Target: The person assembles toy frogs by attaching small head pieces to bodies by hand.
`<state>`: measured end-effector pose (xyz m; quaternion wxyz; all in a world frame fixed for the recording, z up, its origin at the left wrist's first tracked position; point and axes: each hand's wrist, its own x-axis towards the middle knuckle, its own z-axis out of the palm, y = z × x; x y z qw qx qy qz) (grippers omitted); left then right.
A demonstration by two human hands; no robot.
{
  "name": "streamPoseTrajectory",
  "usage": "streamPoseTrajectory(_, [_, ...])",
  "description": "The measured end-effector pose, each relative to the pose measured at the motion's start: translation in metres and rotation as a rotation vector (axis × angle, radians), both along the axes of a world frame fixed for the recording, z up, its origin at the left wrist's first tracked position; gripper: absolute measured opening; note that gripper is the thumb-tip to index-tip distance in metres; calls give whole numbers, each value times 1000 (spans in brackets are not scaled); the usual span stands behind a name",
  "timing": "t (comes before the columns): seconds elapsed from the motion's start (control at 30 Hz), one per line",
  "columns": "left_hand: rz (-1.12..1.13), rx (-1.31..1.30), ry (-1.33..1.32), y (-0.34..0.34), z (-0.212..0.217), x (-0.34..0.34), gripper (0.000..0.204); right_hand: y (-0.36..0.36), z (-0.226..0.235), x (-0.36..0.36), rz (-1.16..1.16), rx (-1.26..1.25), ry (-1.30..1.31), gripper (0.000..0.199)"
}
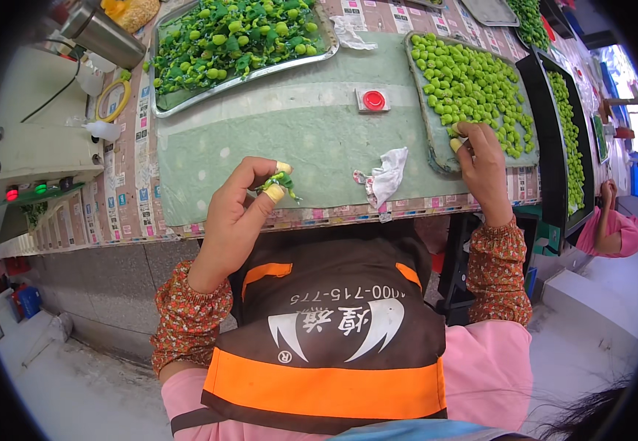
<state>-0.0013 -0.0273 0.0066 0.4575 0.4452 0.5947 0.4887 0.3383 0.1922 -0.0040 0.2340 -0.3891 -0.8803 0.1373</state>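
Observation:
My left hand (pixel 239 213), with yellow covers on thumb and forefinger, pinches a small green plastic piece (pixel 281 184) with thin dangling bits above the mat's near edge. My right hand (pixel 481 158) is at the left edge of the right-hand metal tray (pixel 436 151), full of rounded light-green pieces (pixel 473 81). Its covered thumb and forefinger close around a light-green piece (pixel 452 133), partly hidden by the fingertips. At the far left lies another metal tray (pixel 179 105), heaped with dark-green leafy parts with light-green balls (pixel 238 37).
A green mat (pixel 260 132) covers the patterned table. On it are a small box with a round red top (pixel 373 101) and crumpled white tissue (pixel 387 176). A black crate (pixel 547 132) stands right, a steel flask (pixel 106 33) and yellow tape roll (pixel 113 101) left. Another person's arm (pixel 608 213) shows far right.

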Motion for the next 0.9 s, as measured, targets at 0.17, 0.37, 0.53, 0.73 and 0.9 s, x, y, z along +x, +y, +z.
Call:
streamPoseTrajectory(0.17, [22,-113,-192,3,-3,4,22,7,-3,-5,28,87,-49,23])
streamPoseTrajectory(0.37, [33,-155,-362,9,-18,11,23,-9,7,-12,-35,-186,121,27])
streamPoseTrajectory(0.53, [64,-179,-437,11,-23,15,15,-19,17,-53,122,-387,288,28])
streamPoseTrajectory(0.73, [56,-162,-456,13,-25,18,13,-4,20,-100,309,40,77,25])
streamPoseTrajectory(0.9, [64,-167,-477,12,-28,19,14,7,23,-118,350,95,-43,28])
